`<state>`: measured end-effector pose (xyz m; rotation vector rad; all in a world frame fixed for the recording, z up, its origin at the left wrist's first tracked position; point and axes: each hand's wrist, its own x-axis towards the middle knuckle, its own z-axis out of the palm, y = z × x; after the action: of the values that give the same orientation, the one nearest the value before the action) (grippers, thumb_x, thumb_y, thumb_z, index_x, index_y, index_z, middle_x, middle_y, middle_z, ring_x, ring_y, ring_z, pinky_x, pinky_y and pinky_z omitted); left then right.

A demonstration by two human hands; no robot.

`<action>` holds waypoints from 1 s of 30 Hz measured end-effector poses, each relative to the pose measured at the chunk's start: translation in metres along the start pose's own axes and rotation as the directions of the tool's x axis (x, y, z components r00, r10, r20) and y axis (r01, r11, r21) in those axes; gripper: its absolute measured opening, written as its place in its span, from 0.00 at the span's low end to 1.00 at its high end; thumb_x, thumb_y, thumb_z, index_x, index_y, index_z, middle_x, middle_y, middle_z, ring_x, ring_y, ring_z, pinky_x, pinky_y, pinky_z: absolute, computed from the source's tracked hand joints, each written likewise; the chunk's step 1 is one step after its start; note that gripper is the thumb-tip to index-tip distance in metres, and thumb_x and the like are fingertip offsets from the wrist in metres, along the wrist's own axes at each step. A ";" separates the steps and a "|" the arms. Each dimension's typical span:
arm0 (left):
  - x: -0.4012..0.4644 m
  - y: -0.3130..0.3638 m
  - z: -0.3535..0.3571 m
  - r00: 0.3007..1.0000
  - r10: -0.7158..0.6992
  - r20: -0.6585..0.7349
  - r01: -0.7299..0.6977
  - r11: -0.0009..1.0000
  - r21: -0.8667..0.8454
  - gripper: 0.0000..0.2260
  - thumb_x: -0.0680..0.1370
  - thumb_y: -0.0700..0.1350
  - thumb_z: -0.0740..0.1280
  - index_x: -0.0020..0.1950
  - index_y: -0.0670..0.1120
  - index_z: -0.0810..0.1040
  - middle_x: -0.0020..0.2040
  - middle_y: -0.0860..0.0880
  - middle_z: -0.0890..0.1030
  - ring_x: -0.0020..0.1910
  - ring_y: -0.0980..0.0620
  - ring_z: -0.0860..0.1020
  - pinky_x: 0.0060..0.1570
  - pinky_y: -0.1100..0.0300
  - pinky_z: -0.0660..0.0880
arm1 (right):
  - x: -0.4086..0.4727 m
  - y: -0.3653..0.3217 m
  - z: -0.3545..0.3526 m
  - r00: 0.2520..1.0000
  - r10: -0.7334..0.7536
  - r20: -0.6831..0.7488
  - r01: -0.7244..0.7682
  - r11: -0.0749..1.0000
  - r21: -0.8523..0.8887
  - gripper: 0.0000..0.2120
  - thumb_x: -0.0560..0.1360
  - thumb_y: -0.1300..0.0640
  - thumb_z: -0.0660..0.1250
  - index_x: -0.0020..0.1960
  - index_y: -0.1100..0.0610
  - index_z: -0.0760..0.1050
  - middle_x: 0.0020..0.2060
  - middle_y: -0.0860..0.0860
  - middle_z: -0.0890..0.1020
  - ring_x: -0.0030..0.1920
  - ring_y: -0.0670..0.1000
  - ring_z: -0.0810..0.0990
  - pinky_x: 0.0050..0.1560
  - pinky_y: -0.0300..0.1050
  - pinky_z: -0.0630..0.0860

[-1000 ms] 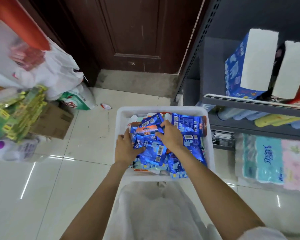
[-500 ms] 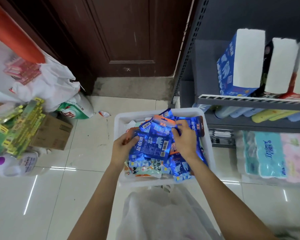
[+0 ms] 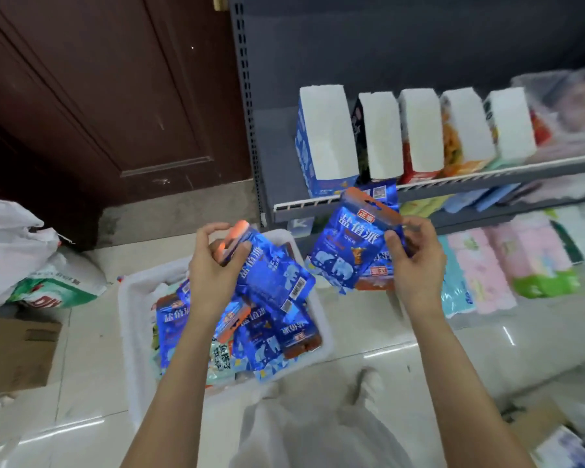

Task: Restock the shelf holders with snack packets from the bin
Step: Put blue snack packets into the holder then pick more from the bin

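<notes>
white bin [image 3: 134, 319] on floor, heaped with blue snack packets [image 3: 267, 336] | left hand [image 3: 213, 275] closed on blue packet [image 3: 270, 275] above bin | right hand [image 3: 416, 261] pinching second blue packet [image 3: 351, 251] just before shelf edge [image 3: 453, 184] | white-topped holders [image 3: 328, 133] in row on shelf

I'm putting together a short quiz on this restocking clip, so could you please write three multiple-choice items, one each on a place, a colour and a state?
1. Where does the white bin sit?
A. on the floor
B. on the shelf
C. on a chair

2. What is the main colour of the snack packets in the bin?
A. green
B. blue
C. yellow

3. What is the right hand doing?
A. hanging empty
B. resting on the shelf
C. holding a packet

Answers: 1 A, the bin stands on the pale tiles; 2 B, the wrappers are blue; 3 C, its fingers pinch a raised packet.
</notes>
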<state>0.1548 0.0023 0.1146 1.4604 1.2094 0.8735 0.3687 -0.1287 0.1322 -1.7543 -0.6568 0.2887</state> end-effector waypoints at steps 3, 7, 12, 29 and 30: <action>-0.004 0.014 0.047 0.998 -0.005 0.055 0.004 1.000 0.030 0.15 0.76 0.38 0.68 0.51 0.58 0.70 0.39 0.57 0.77 0.32 0.62 0.71 0.39 0.62 0.71 | 0.029 0.014 -0.052 0.999 0.026 0.035 -0.028 0.998 0.060 0.12 0.73 0.57 0.66 0.43 0.38 0.72 0.34 0.47 0.80 0.37 0.49 0.77 0.37 0.48 0.72; -0.020 0.034 0.112 0.996 -0.008 0.084 0.003 0.998 0.057 0.06 0.77 0.38 0.68 0.53 0.45 0.78 0.40 0.52 0.79 0.36 0.61 0.74 0.39 0.67 0.69 | 0.064 0.035 -0.117 0.987 0.024 0.158 -0.041 0.994 0.105 0.15 0.75 0.62 0.67 0.44 0.40 0.74 0.35 0.39 0.83 0.38 0.40 0.81 0.34 0.40 0.75; -0.049 0.058 0.171 0.996 -0.075 0.054 0.080 0.991 -0.105 0.17 0.77 0.36 0.66 0.64 0.49 0.72 0.55 0.53 0.81 0.52 0.60 0.79 0.49 0.68 0.74 | 0.099 0.058 -0.183 0.961 0.073 0.265 -0.109 0.987 0.120 0.15 0.77 0.68 0.63 0.47 0.47 0.73 0.40 0.41 0.84 0.43 0.42 0.83 0.37 0.40 0.78; 0.026 0.150 0.157 0.967 0.225 0.118 -0.243 0.955 0.171 0.24 0.73 0.24 0.62 0.60 0.48 0.77 0.54 0.38 0.78 0.52 0.48 0.81 0.52 0.67 0.74 | 0.216 0.026 -0.138 0.898 -0.051 0.437 -0.052 0.974 0.221 0.07 0.78 0.61 0.64 0.49 0.48 0.72 0.49 0.49 0.82 0.49 0.48 0.82 0.38 0.47 0.79; 0.036 0.151 0.159 0.961 0.261 0.093 -0.275 0.941 0.195 0.24 0.73 0.24 0.63 0.60 0.49 0.77 0.53 0.38 0.78 0.52 0.46 0.81 0.54 0.65 0.74 | 0.223 0.022 -0.130 0.903 -0.058 0.426 -0.042 0.974 0.221 0.06 0.78 0.61 0.64 0.51 0.50 0.73 0.49 0.50 0.82 0.50 0.48 0.81 0.37 0.45 0.79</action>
<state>0.3493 -0.0005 0.2221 1.8408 1.0925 0.8922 0.6228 -0.1110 0.1806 -1.4757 -0.9092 0.7330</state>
